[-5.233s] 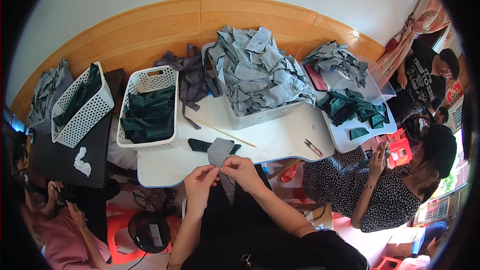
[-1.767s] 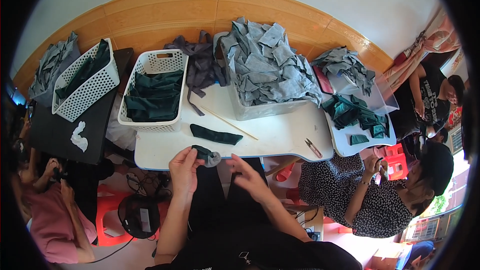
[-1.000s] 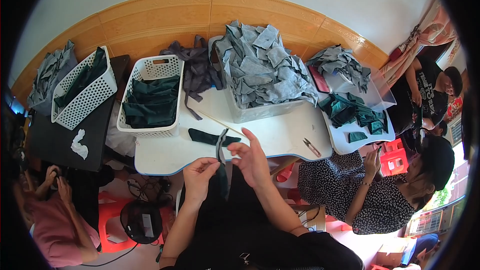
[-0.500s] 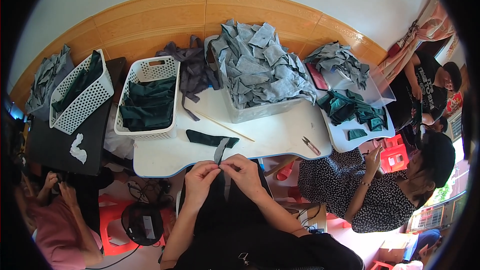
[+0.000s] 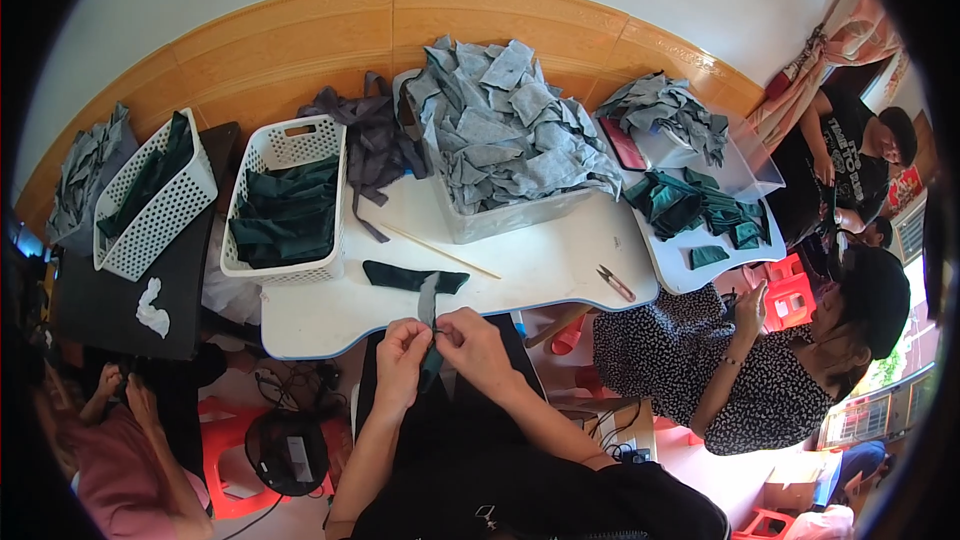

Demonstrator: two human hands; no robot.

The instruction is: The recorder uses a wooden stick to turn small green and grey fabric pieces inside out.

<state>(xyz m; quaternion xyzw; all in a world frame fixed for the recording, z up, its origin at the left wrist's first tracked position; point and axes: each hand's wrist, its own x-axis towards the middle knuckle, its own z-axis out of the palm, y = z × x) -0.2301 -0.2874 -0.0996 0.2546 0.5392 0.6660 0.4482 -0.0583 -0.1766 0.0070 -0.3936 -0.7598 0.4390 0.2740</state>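
Observation:
My left hand (image 5: 403, 360) and my right hand (image 5: 476, 352) meet at the table's front edge, above my lap. Both are closed, fingertips pinching a narrow cloth strip (image 5: 428, 302) between them. Its grey end sticks up past my fingers toward the table, while a dark green part hangs below them. Just beyond lies a dark green velvet piece (image 5: 400, 276), partly behind the strip's grey end. A thin wooden stick (image 5: 440, 250) rests diagonally behind that piece. Off to the right are small thread snips (image 5: 616, 283).
A white basket (image 5: 335, 170) of green cloth stands left on the white table (image 5: 310, 320). Farther back, a clear bin (image 5: 520, 220) overflows with grey pieces. Another basket (image 5: 150, 230) sits on a black table. A side table holds more cloth (image 5: 680, 202). People sit on both sides.
The dark green part of the strip now shows hanging below my hands. My fingers have shifted slightly on it. The whole view has turned a little.

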